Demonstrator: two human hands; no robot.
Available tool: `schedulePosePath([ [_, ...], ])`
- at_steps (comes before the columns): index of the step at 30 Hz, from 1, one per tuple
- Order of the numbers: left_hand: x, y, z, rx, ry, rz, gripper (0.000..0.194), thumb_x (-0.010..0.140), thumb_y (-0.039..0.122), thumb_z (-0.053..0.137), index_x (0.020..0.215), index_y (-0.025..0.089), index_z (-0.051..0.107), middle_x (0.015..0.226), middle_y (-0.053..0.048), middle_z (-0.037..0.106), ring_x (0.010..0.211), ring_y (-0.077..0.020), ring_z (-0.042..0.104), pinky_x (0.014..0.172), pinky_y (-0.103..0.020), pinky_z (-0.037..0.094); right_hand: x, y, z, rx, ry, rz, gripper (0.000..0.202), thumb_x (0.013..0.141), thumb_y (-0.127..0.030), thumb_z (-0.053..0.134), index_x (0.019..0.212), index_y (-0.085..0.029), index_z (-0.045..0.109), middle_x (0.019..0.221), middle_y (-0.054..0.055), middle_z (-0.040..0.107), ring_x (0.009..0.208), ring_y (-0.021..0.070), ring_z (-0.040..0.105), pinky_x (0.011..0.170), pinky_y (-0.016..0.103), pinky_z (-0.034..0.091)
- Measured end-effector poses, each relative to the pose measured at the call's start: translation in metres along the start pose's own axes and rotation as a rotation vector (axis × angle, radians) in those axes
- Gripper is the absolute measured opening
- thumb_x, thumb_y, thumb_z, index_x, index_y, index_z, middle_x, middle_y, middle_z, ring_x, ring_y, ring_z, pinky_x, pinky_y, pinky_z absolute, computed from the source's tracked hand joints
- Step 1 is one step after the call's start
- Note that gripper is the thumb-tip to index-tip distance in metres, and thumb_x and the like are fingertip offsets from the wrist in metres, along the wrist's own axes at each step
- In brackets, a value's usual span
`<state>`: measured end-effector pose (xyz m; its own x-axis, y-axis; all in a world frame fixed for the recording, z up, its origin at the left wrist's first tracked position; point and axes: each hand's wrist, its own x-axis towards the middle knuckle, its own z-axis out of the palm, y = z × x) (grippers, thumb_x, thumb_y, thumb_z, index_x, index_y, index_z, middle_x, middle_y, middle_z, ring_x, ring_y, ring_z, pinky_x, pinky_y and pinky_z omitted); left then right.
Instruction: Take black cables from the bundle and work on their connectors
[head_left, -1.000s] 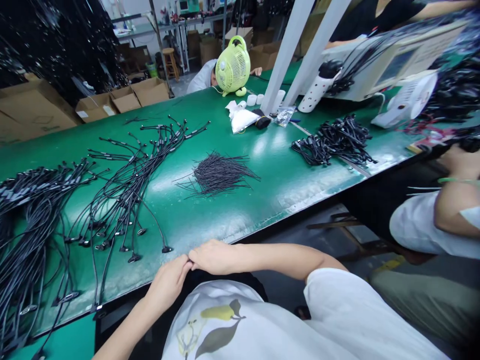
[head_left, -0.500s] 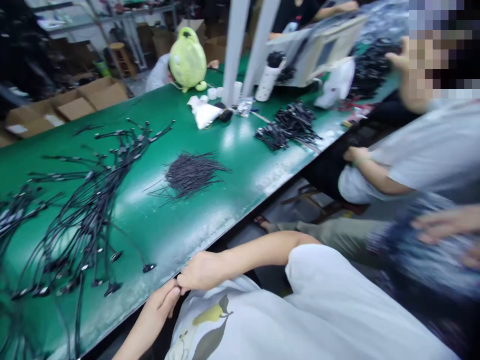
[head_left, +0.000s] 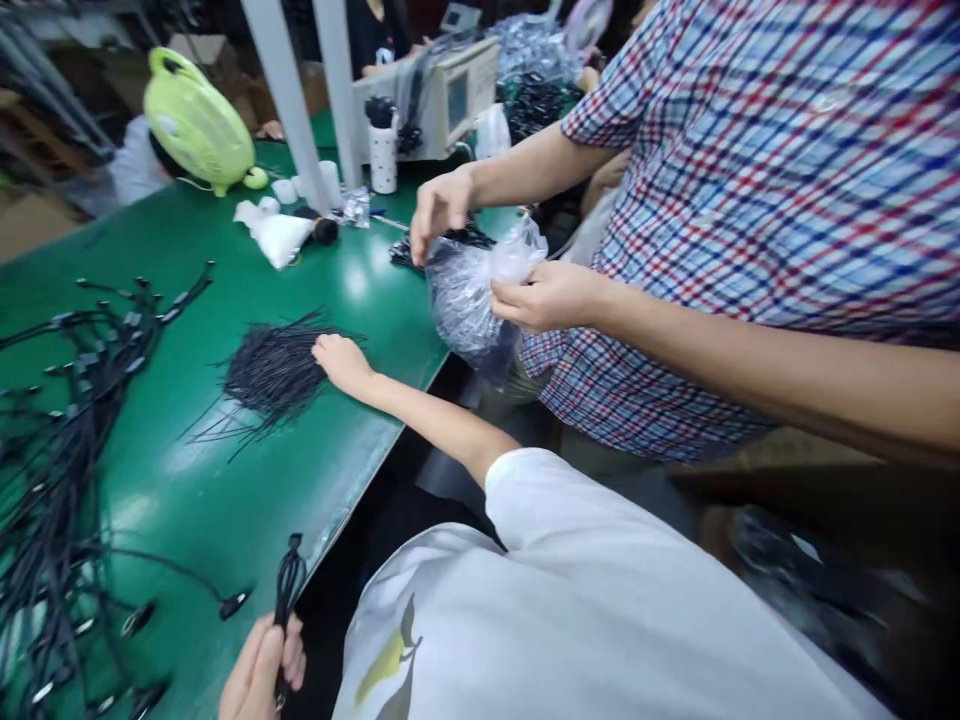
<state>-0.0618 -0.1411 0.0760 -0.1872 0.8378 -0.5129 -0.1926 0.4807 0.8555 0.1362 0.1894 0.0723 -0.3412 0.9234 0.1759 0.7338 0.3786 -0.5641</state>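
Observation:
My left hand (head_left: 264, 665), low near the table's front edge, is closed around a folded bundle of black cable (head_left: 290, 580) that stands up out of my fist. My right arm reaches across the table edge. The fingers of my right hand (head_left: 343, 364) are pinched together at the right side of a pile of thin black twist ties (head_left: 274, 370); the fingertips are partly hidden among the strands. Left of the pile, loose black cables with connectors (head_left: 82, 440) lie spread over the green table (head_left: 202, 520).
A co-worker in a checked shirt (head_left: 712, 200) stands close on the right, both hands on a clear plastic bag (head_left: 472, 300) over the table edge. Farther back are a green fan (head_left: 199, 120), a white bag (head_left: 277, 235), posts (head_left: 285, 90), a spotted cup (head_left: 383, 155) and a boxy device (head_left: 457, 95).
My right hand has left my left hand and moved out to the twist ties. The cable bundle now shows in my left hand. The view has swung right, and the co-worker with the bag has come close.

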Motion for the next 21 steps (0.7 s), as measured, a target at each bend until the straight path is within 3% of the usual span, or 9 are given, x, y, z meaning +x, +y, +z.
schedulePosePath([
  [4, -0.013, -0.007, 0.004, -0.12, 0.065, 0.037, 0.036, 0.073, 0.051, 0.076, 0.079, 0.017, 0.065, 0.054, 0.003, 0.044, 0.049, -0.0093, 0.038, 0.042, -0.018, 0.033, -0.009, 0.004, 0.011, -0.159, 0.033, -0.061, 0.023, 0.098, -0.01, 0.035, 0.097, -0.008, 0.058, 0.113, 0.017, 0.055, 0.103, 0.0225, 0.044, 0.091, 0.038, 0.034],
  [10, -0.022, -0.006, -0.005, -0.27, 0.142, 0.073, 0.037, 0.072, 0.049, 0.078, 0.077, 0.014, 0.065, 0.052, 0.005, 0.041, 0.044, -0.0053, 0.035, 0.039, -0.014, 0.03, -0.028, -0.006, 0.009, -0.295, 0.12, -0.072, 0.031, 0.1, -0.019, 0.032, 0.101, -0.013, 0.063, 0.109, 0.014, 0.056, 0.098, 0.0231, 0.045, 0.083, 0.035, 0.033],
  [16, -0.024, 0.005, 0.0, -0.338, 0.09, 0.095, 0.033, 0.081, 0.046, 0.071, 0.078, 0.014, 0.063, 0.057, 0.006, 0.034, 0.047, -0.0049, 0.031, 0.042, -0.014, 0.032, -0.049, -0.017, 0.011, -0.306, 0.152, -0.064, 0.025, 0.098, -0.02, 0.041, 0.102, -0.016, 0.065, 0.098, 0.01, 0.058, 0.089, 0.0204, 0.05, 0.076, 0.031, 0.035],
  [21, -0.025, 0.008, 0.004, -0.351, 0.031, 0.083, 0.032, 0.082, 0.044, 0.07, 0.079, 0.013, 0.063, 0.06, 0.005, 0.036, 0.051, -0.0066, 0.032, 0.043, -0.016, 0.033, -0.075, -0.026, -0.006, -0.228, 0.157, -0.042, 0.022, 0.096, -0.022, 0.047, 0.098, -0.017, 0.068, 0.097, 0.009, 0.059, 0.088, 0.0189, 0.055, 0.075, 0.028, 0.038],
])
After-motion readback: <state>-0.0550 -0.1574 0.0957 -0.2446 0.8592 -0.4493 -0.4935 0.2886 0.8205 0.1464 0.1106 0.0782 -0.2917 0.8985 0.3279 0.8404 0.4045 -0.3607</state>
